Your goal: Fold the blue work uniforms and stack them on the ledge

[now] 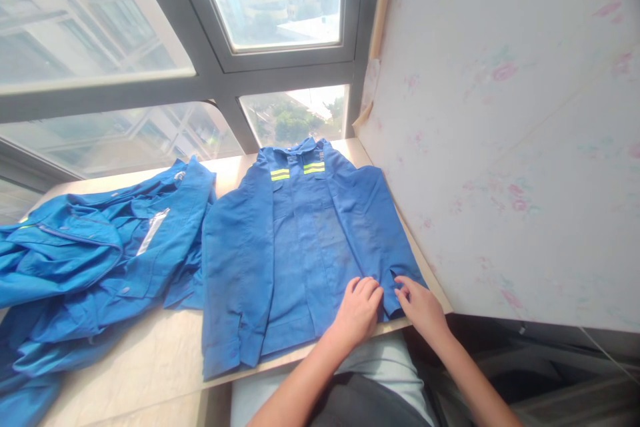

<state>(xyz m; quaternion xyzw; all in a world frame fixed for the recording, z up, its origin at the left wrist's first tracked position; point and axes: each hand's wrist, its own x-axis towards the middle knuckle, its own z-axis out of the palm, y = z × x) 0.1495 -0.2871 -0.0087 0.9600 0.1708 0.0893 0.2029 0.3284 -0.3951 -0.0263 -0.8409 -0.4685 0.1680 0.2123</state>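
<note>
A blue work jacket (320, 247) lies flat, front side up, with its collar toward the window and yellow reflective strips on the chest. Both its sleeves are laid down along the body. My left hand (361, 307) is closed on the sleeve on the right, close to the jacket's lower hem; its fingertips are bent into the cloth. At the cuff slit of that same sleeve, my right hand (421, 305) pinches the fabric between thumb and fingers. The cuff's end is partly hidden by my hands.
Several crumpled blue garments (100, 247) are heaped on the left of the pale wooden tabletop (145, 353). A grey-framed window (220, 73) rises behind. The flowered wall (500, 133) borders the right side. My lap is just below the front edge.
</note>
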